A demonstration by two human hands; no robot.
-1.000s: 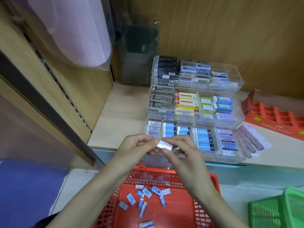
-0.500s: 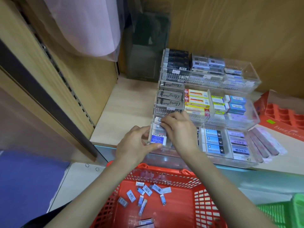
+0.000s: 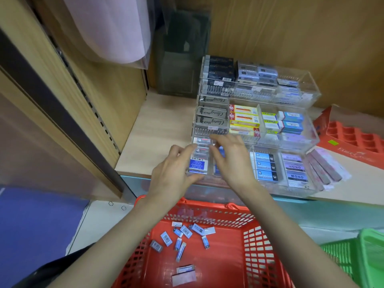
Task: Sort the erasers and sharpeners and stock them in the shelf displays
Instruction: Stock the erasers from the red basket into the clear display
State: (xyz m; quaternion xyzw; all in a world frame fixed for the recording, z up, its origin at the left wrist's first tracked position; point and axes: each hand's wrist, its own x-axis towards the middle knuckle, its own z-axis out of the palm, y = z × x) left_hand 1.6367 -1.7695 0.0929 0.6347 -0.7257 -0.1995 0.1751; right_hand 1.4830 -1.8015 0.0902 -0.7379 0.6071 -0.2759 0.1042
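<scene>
A three-tier clear acrylic display on the wooden shelf holds rows of boxed erasers. In its bottom-left compartment lies a blue MONO dust eraser with grey erasers behind it. My left hand is at the display's front-left corner, thumb on the front wall, fingers relaxed. Over the second bottom compartment my right hand hovers with spread fingers and holds nothing. Below them a red basket contains several small loose erasers.
An orange moulded tray and several pink wrapped sticks lie right of the display. A dark acrylic box stands behind it at the left. A green basket sits at the lower right. Wooden panels close the left and back.
Both hands carried a small eraser from above the basket to the display. The right hand set it in the bottom-left compartment and has now lifted off with fingers spread.
</scene>
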